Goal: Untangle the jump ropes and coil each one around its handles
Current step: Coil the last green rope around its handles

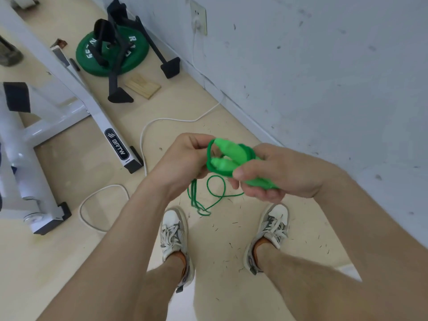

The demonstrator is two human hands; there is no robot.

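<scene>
1. Right hand (273,174): the fingers are curled round the two green handles (229,159) and the thumb is laid across the top. The handles lie side by side and are held out in front of the body, above the floor (69,262).
2. Left hand (183,158): the fingers are bent and pinch a loop of the green rope (249,151) just beyond the handle tips. The back of the hand hides the contact, so it appears to be thumb and forefinger only.
3. Rope, wound part: several turns sit tight round both handles, next to the right-hand fingers.
4. Rope, loose part: the remainder hangs below the hands in slack loops. Its lowest bend is down between the toes of the shoes (173,230).
5. Surroundings:
   - A white cable (143,135) runs across the floor from a wall socket (198,18).
   - A white equipment frame (97,117) stands to the left.
   - A green weight plate (129,54) and a wooden block (143,86) lie near the wall (324,66)
</scene>
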